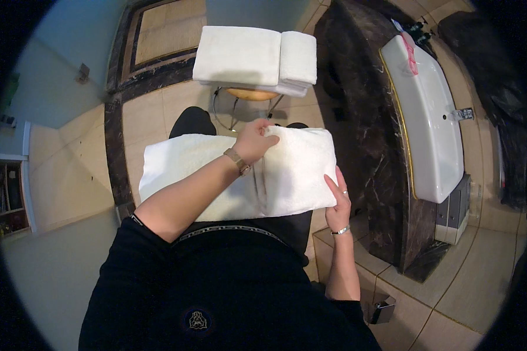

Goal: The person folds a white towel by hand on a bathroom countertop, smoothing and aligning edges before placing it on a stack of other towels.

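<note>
A white towel (pixel 298 171) lies across my lap, its right part folded over and its left part spread flatter. My left hand (pixel 255 141) pinches the towel's far edge near the middle, thumb on top, with a watch on the wrist. At the right edge, my right hand (pixel 339 193) grips the folded side, thumb over the cloth and some fingers hidden under it. Beyond my knees, a stack of folded white towels (pixel 237 55) rests on a round stool (pixel 252 94), beside a narrower folded white towel (pixel 297 57).
A white washbasin (pixel 426 123) with a metal tap (pixel 463 114) stands on a dark marble counter (pixel 373 131) at the right; a pink item (pixel 410 55) hangs over its rim. Grey file boxes (pixel 454 210) stand beside the basin. A dark bin-like object (pixel 381 309) is low at the right.
</note>
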Demonstrator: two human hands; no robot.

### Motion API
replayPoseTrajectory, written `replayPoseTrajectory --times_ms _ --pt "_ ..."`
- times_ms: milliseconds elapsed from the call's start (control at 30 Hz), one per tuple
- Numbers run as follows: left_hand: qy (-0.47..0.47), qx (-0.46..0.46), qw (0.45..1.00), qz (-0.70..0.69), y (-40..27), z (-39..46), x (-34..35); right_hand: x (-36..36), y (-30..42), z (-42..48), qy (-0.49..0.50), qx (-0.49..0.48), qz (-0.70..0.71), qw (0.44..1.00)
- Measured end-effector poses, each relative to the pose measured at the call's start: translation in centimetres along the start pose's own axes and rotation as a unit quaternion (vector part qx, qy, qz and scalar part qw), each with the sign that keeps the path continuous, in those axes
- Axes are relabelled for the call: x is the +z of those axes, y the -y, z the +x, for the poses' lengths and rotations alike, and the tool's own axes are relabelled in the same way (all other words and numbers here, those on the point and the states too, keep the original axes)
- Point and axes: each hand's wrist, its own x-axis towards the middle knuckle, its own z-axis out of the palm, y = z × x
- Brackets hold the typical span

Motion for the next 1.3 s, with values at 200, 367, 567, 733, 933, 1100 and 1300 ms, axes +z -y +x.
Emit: replayPoseTrajectory --times_ms 200,367,567,733,933,1100,1300 --pt "-0.186 0.307 0.894 0.269 2.0 -2.5 0.7 -1.0 0.3 0.4 0.064 0.043 -0.009 0.997" --pt "0.056 0.4 0.83 0.383 -2.6 -8.1 4.5 -5.4 3.7 1.9 0.216 0.073 -0.075 0.971" --pt "0.139 0.386 0.8 0.437 1.6 -10.8 6.7 1.3 6.2 8.6 0.211 -0.055 -0.17 0.961" --pt "0.2 0.341 0.821 0.412 0.9 -11.4 5.1 7.5 4.3 11.3 0.25 -0.126 -0.281 0.918" --pt "0.016 0.229 0.923 0.308 1.1 -14.7 -3.3 7.9 3.6 10.8 0.161 -0.134 -0.251 0.945" --pt "-0.334 0.143 0.835 0.414 5.5 -17.5 -13.3 8.0 5.1 10.1 0.127 -0.143 -0.25 0.949" --pt "-0.205 -0.163 0.941 -0.215 6.7 -18.4 -17.5 9.9 7.1 8.0 0.245 -0.172 -0.318 0.9"
